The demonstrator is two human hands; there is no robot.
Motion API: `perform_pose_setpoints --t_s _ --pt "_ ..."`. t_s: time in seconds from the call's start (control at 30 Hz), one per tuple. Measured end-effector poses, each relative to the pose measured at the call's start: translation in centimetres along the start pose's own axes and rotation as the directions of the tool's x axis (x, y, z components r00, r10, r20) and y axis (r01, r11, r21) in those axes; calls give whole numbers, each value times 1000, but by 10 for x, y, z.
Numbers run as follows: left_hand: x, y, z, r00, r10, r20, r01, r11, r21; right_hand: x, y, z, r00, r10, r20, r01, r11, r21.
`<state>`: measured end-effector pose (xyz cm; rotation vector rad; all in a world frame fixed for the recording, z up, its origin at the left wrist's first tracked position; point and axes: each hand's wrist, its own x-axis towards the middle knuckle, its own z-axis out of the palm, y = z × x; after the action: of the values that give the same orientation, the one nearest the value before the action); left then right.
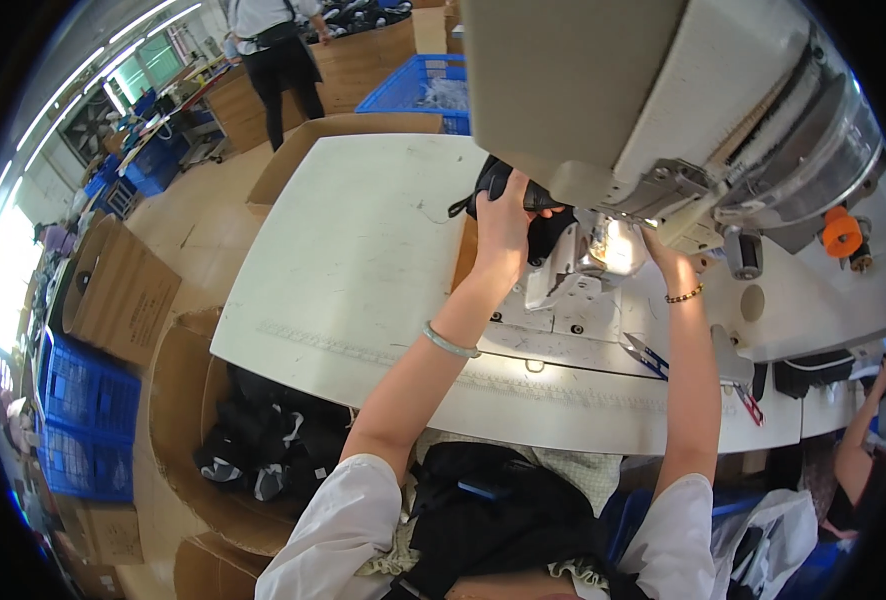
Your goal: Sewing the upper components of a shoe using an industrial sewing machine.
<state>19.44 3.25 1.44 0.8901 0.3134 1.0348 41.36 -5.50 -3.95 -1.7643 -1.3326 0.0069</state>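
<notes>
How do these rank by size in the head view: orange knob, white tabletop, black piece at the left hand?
1. White tabletop, largest by far.
2. Black piece, partly hidden by the left hand.
3. Orange knob, smallest as seen here.

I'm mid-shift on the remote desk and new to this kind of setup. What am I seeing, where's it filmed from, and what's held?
There is no robot here: these are a person's bare hands, seen from a wide camera on their head, looking down. Its lens bends straight edges. The big pale shape is a sewing machine on a white table. The left hand grips a black piece beside it. The right hand reaches behind the machine's lit working area, so its grip is hidden. Pointed blades lie on the table, near the right forearm.
</notes>
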Motion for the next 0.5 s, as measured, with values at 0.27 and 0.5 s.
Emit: perform_pose_setpoints --t_s 0.27,0.5 --pt "-2 -10 14 982 -169 -88 167 986 -30 -5 -29 1 998 30 62 -63 757 650" --pt "-18 -7 19 993 -114 18 112 989 92 -35 -79 -1 997 66 -35 -39 859 511"
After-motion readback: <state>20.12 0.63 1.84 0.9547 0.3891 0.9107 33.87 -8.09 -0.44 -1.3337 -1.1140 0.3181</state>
